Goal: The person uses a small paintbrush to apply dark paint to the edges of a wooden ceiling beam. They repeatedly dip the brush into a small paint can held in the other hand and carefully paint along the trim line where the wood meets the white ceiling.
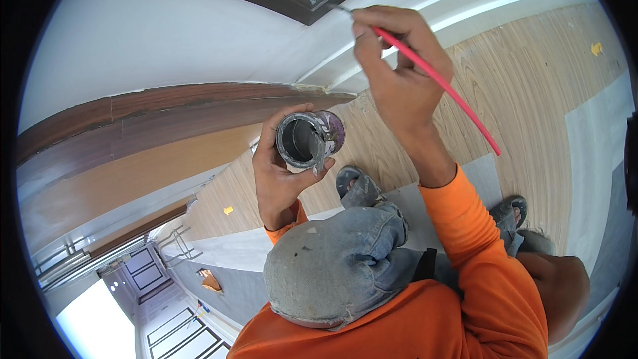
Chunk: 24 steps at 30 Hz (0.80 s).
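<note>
My right hand (pixel 409 60) is closed around a thin paintbrush with a long pink-red handle (pixel 452 93). The brush tip touches or nearly touches the lower corner of a dark grey frame (pixel 292 0) on the white wall; I cannot tell which. My left hand (pixel 282 173) grips a small paint can (pixel 330 129) from the side and below, tilted so that its mouth shows. Dark grey paint coats the inside and rim of the can, and grey drips run down its outside.
Brown wood trim (pixel 133 113) and white moulding (pixel 492 13) edge the white wall (pixel 186 40). Below is a wood-look floor (pixel 525 80), partly covered by grey sheeting (pixel 232 289). A metal rack (pixel 176 246) stands at the far left. My jeans-clad knee (pixel 325 266) is bent beneath the can.
</note>
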Each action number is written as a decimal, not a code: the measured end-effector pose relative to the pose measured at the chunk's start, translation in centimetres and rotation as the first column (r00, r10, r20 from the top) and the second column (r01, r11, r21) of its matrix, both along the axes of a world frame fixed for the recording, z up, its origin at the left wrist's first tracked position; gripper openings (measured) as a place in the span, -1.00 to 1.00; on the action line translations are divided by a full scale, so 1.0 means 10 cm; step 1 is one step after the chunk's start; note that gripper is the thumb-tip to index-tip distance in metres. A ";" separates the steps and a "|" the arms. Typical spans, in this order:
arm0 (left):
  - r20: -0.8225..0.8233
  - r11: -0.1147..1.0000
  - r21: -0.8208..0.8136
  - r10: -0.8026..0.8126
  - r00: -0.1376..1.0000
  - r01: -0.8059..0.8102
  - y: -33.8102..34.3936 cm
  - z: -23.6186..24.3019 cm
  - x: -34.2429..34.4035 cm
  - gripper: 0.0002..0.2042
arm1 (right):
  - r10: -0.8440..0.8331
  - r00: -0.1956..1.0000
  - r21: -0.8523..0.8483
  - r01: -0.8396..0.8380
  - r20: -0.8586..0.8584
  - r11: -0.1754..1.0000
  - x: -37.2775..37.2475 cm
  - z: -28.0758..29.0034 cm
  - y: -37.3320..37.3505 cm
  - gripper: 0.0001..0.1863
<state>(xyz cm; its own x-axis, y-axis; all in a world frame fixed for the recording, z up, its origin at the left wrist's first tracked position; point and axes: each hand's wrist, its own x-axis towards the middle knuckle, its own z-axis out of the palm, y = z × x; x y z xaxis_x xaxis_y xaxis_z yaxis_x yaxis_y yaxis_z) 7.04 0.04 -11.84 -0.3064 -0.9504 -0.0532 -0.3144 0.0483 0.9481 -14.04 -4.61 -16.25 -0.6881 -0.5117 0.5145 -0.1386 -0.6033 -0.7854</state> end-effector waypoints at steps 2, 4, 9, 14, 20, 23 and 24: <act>0.003 1.000 -0.004 0.002 1.000 -0.002 0.00 -0.01 0.01 -0.16 | 0.014 1.000 0.016 -0.014 -0.026 1.000 0.03 0.01 0.02 -0.81; -0.019 1.000 0.009 -0.003 1.000 0.003 -0.01 -0.01 0.02 -0.16 | 0.005 1.000 0.076 -0.006 0.004 0.997 0.04 0.04 0.06 -0.82; -0.027 1.000 -0.012 -0.023 0.999 0.023 0.02 0.00 0.00 -0.17 | 0.082 0.993 0.010 -0.083 0.081 0.997 0.08 0.04 0.07 -0.83; -0.034 1.000 0.007 -0.020 0.999 0.021 0.02 -0.01 -0.06 -0.18 | 0.068 0.998 0.067 -0.068 0.011 0.995 0.07 0.03 0.04 -0.83; 0.066 0.999 -0.026 -0.045 0.997 0.046 -0.04 0.06 0.03 -0.20 | 0.051 0.997 0.171 -0.039 -0.064 0.984 0.08 0.10 0.06 -0.83; 0.074 0.989 -0.113 -0.085 0.994 0.093 -0.09 0.03 0.04 -0.22 | -0.058 0.998 0.136 0.058 -0.006 0.989 0.01 0.01 0.07 -0.83; 0.093 0.979 -0.154 -0.122 0.988 0.136 -0.12 0.03 -0.02 -0.23 | -0.082 0.995 0.197 0.069 0.060 0.978 -0.03 0.08 0.14 -0.83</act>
